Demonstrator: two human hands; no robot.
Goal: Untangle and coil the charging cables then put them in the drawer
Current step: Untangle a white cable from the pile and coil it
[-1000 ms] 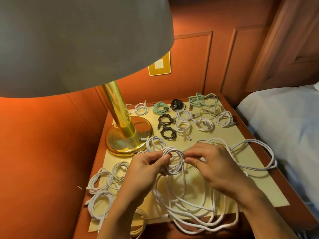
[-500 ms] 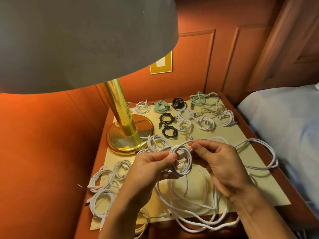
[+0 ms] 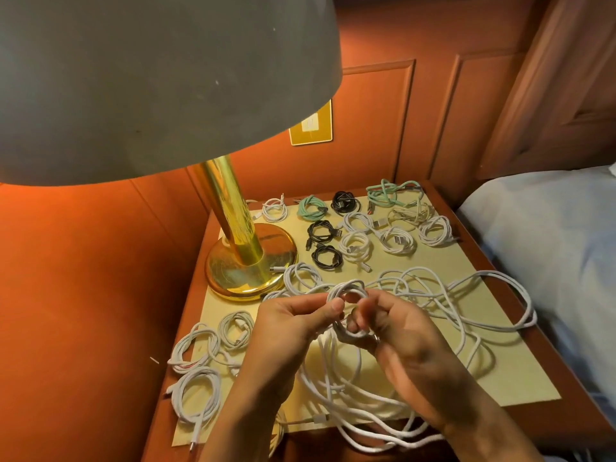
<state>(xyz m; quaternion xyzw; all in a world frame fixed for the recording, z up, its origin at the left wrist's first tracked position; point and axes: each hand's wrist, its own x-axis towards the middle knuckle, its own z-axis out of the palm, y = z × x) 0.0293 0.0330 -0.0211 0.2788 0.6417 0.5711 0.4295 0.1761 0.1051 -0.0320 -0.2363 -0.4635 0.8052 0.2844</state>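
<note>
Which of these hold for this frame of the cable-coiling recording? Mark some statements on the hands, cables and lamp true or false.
1. The left hand and right hand both hold a small coil of white cable above the wooden bedside table. True.
2. The brass lamp base stands at the table's right edge. False: it stands on the left, toward the back.
3. Three coiled black cables lie toward the back. True.
4. Every white cable is coiled. False: a long loose white cable sprawls over the cream mat.
</note>
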